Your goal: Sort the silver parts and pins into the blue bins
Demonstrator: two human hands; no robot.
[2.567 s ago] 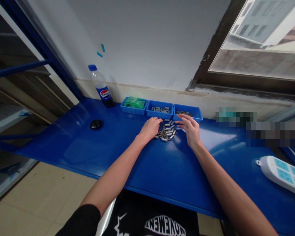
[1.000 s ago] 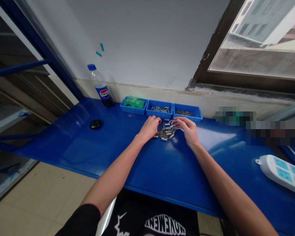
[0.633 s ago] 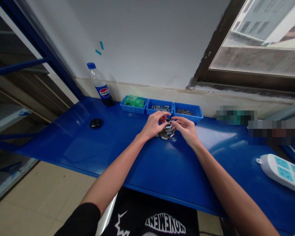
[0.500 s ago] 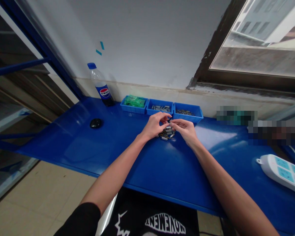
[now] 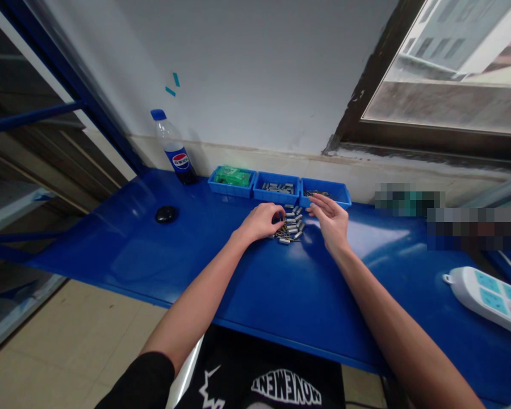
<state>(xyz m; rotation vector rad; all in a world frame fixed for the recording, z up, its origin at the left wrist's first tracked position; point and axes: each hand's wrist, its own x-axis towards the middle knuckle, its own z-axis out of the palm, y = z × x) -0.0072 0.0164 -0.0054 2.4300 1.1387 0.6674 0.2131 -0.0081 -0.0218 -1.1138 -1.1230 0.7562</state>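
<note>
On the blue table lies a pile of small metal cylinders (image 5: 293, 230) mixed with thin brass-coloured pins (image 5: 283, 233). My left hand (image 5: 262, 220) is at the left edge of this pile, its thumb and fingertips curled together among the pins; whatever they grip is too small to make out. To the right of the pile, my right hand (image 5: 333, 220) hovers with its fingers stretched out and the thumb apart. It is just in front of the right blue bin (image 5: 346, 196), which contains thin pins. More metal cylinders are in the middle blue bin (image 5: 255, 190).
A left blue bin (image 5: 221, 188) holds green packets (image 5: 235, 176). Behind it on the left stands a cola bottle (image 5: 180, 159), with a black mouse-like object (image 5: 166, 214) in front. A white power strip (image 5: 489, 298) lies at the right. The wall (image 5: 255, 85) bounds the table's back.
My hands were together over the pile and have moved apart. The left has come down to the pile's left side; the right has shifted right and its fingers have opened.
</note>
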